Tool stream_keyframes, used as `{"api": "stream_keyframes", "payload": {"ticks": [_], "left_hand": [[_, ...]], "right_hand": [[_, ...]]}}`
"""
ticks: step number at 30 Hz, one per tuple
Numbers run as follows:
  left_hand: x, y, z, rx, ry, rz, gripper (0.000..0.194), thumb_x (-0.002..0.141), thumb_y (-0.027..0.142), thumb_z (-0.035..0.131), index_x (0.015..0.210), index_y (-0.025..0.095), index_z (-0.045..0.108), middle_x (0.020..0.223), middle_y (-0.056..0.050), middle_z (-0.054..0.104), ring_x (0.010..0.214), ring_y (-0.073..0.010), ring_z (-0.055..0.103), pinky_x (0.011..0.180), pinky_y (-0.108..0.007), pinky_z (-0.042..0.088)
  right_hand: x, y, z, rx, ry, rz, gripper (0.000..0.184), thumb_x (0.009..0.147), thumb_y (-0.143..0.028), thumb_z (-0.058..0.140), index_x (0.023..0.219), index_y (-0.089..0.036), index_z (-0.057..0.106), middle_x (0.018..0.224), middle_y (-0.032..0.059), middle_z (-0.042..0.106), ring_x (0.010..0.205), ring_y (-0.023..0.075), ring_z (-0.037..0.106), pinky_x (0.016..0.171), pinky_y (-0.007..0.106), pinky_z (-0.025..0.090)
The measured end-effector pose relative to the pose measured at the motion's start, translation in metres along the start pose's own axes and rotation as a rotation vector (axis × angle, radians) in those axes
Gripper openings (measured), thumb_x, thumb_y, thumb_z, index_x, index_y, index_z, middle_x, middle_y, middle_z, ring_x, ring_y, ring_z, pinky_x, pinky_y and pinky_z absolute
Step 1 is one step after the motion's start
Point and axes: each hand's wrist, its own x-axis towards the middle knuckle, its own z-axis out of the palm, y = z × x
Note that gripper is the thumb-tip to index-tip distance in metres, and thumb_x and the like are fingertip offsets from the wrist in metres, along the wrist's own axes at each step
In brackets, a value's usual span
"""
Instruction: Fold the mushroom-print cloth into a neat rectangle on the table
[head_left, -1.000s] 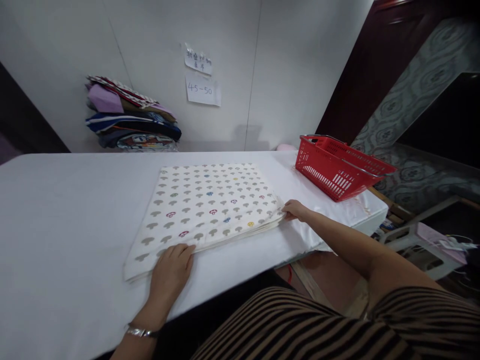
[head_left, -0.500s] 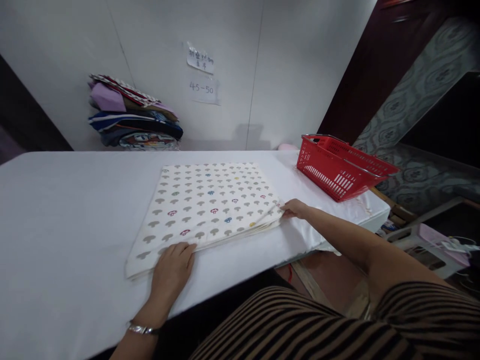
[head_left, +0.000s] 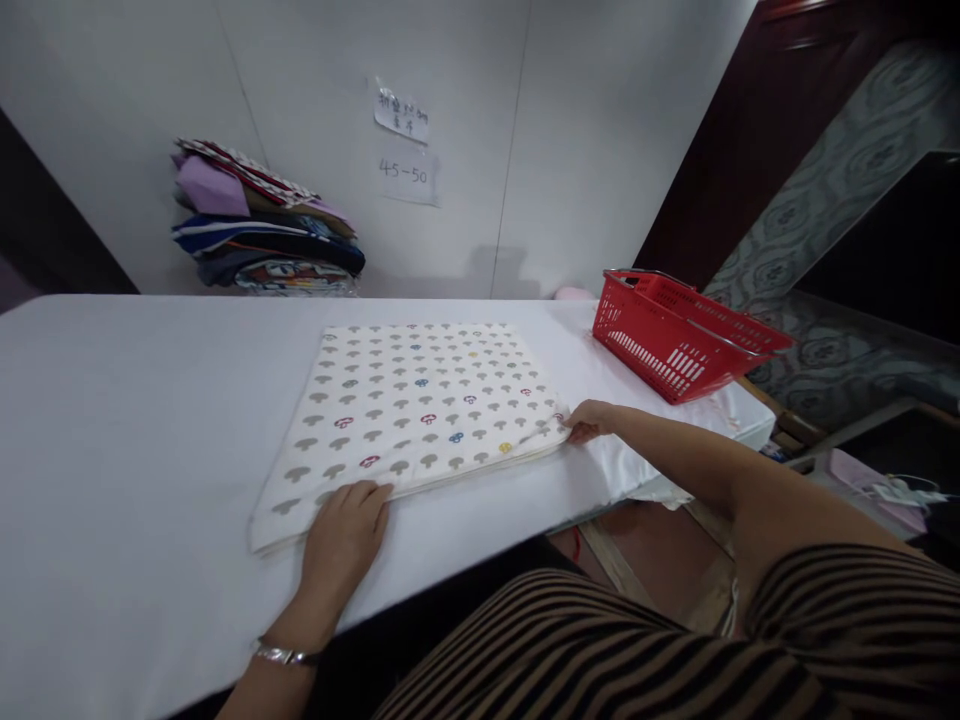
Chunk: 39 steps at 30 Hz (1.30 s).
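A white cloth printed with mushrooms lies folded in layers on the white-covered table. Most of the mushrooms are grey, with a few in red, blue and yellow. My left hand rests flat on the cloth's near edge, left of its middle, fingers extended. At the near right corner, my right hand pinches the cloth between thumb and fingers; the fingertips are partly hidden. The cloth is slightly wrinkled beside that hand.
A red plastic basket stands at the table's right end. Folded fabrics are stacked against the wall at the back left. Two paper signs hang on the wall. A pale stool stands off to the right.
The cloth's near right corner lies a little flatter under my right hand. My left hand has stayed in place on the near edge. The view has shifted slightly.
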Motion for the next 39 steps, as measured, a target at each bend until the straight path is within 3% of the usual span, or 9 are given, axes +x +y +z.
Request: {"api": "stream_keyframes", "payload": {"ticks": [5, 9, 19, 26, 30, 35, 39], "left_hand": [[0.0, 0.0, 0.0, 0.0, 0.014, 0.013, 0.029, 0.086, 0.024, 0.041, 0.099, 0.019, 0.067, 0.097, -0.008, 0.065, 0.09, -0.0231, 0.055, 0.08, -0.037, 0.044], [0.0, 0.001, 0.0, 0.025, 0.012, 0.024, 0.028, 0.087, 0.023, 0.042, 0.1, 0.018, 0.067, 0.097, -0.008, 0.065, 0.09, -0.0235, 0.055, 0.08, -0.036, 0.044], [-0.002, 0.0, 0.001, 0.019, 0.047, 0.041, 0.027, 0.086, 0.022, 0.044, 0.1, 0.017, 0.066, 0.096, -0.008, 0.065, 0.089, -0.023, 0.056, 0.078, -0.036, 0.045], [-0.002, 0.0, 0.001, 0.015, 0.059, 0.05, 0.026, 0.086, 0.021, 0.044, 0.099, 0.017, 0.067, 0.096, -0.008, 0.066, 0.088, -0.0235, 0.057, 0.078, -0.037, 0.046], [-0.002, 0.0, 0.002, 0.024, 0.061, 0.049, 0.027, 0.087, 0.022, 0.044, 0.099, 0.017, 0.067, 0.096, -0.008, 0.065, 0.088, -0.0234, 0.057, 0.078, -0.037, 0.046], [-0.003, 0.001, 0.002, 0.033, 0.052, 0.034, 0.026, 0.086, 0.022, 0.045, 0.099, 0.018, 0.067, 0.097, -0.007, 0.066, 0.089, -0.0229, 0.056, 0.079, -0.036, 0.045], [-0.002, 0.001, 0.003, 0.02, 0.05, 0.027, 0.026, 0.086, 0.021, 0.045, 0.099, 0.018, 0.067, 0.096, -0.007, 0.065, 0.09, -0.0229, 0.056, 0.079, -0.036, 0.046]], "right_hand": [[0.0, -0.008, -0.003, -0.014, -0.005, 0.014, 0.011, 0.077, -0.012, 0.068, 0.073, -0.01, 0.059, 0.056, 0.0047, 0.064, 0.049, 0.0137, 0.062, 0.054, 0.026, 0.056], [0.003, -0.006, -0.003, -0.02, 0.017, 0.019, 0.011, 0.076, -0.011, 0.069, 0.072, -0.011, 0.058, 0.051, 0.0005, 0.06, 0.043, 0.0114, 0.058, 0.054, 0.027, 0.056], [0.003, -0.009, 0.005, 0.172, -0.149, 0.025, 0.005, 0.083, -0.015, 0.059, 0.086, -0.011, 0.06, 0.071, 0.0063, 0.067, 0.061, 0.0162, 0.065, 0.068, 0.035, 0.057], [0.002, -0.002, 0.004, 0.422, -0.299, 0.132, 0.011, 0.086, -0.015, 0.054, 0.094, -0.008, 0.056, 0.077, 0.0086, 0.065, 0.069, 0.0154, 0.066, 0.071, 0.028, 0.056], [-0.001, -0.005, 0.001, 0.434, -0.381, 0.214, 0.015, 0.086, -0.017, 0.052, 0.098, -0.008, 0.055, 0.082, 0.0114, 0.065, 0.073, 0.017, 0.066, 0.068, 0.028, 0.056], [0.001, -0.014, 0.006, 0.49, -0.328, 0.056, 0.013, 0.084, -0.018, 0.052, 0.095, -0.013, 0.054, 0.079, 0.0059, 0.063, 0.073, 0.0186, 0.065, 0.073, 0.037, 0.056], [0.003, -0.009, 0.01, 0.524, -0.273, -0.042, 0.008, 0.081, -0.016, 0.055, 0.089, -0.015, 0.055, 0.072, 0.0021, 0.061, 0.063, 0.0127, 0.061, 0.064, 0.025, 0.053]]}}
